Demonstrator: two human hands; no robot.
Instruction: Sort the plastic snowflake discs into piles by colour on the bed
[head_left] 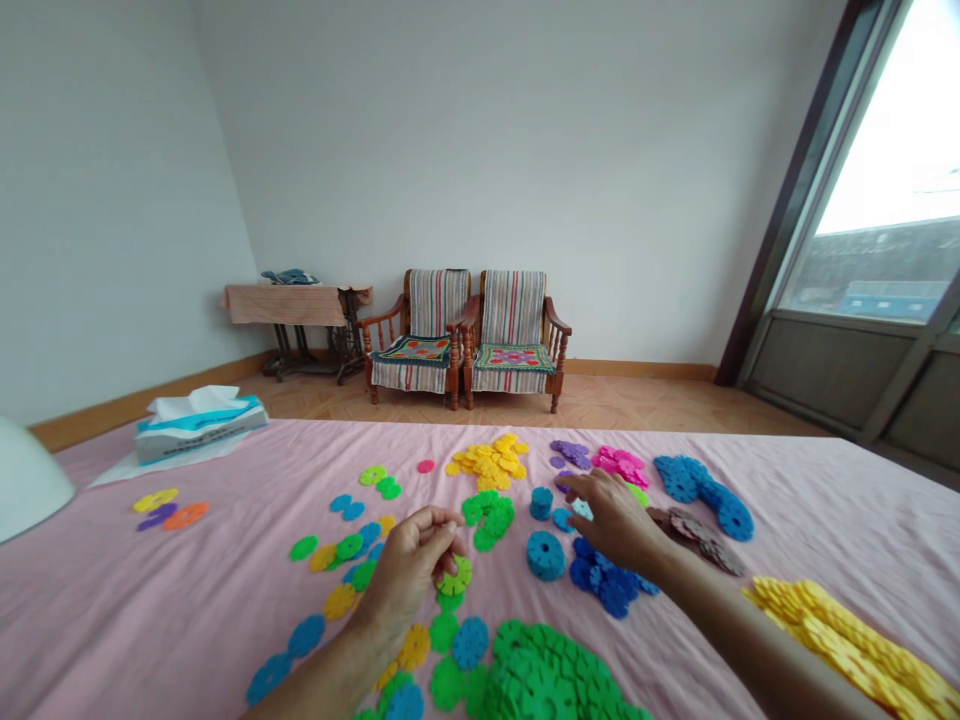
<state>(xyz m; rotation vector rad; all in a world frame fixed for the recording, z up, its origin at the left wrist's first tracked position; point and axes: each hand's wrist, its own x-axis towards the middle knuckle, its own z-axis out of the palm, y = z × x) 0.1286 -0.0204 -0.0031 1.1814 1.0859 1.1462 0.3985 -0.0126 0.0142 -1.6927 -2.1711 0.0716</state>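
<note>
My left hand (417, 552) is closed, with thumb and fingertips pressed together. Just under its fingertips shows a lime-green snowflake disc (454, 577); whether the fingers grip it or anything small, I cannot make out. My right hand (613, 512) is stretched out palm down with fingers apart, its fingertips at a purple disc (564, 481). A pale blue disc (581, 509) lies partly under this hand. Close by are a short blue stack (541, 503), a larger blue stack (546, 556) and dark blue discs (611, 580). Green discs (490, 518) lie between my hands.
On the pink cloth (247, 520) are a yellow pile (491, 462), pink discs (621, 465), brown discs (705, 540), a large green pile (551, 675) and yellow rows (862, 640). Linked coloured discs run along the left. A tissue pack (202, 425) stands far left; two chairs (465, 340) lie beyond.
</note>
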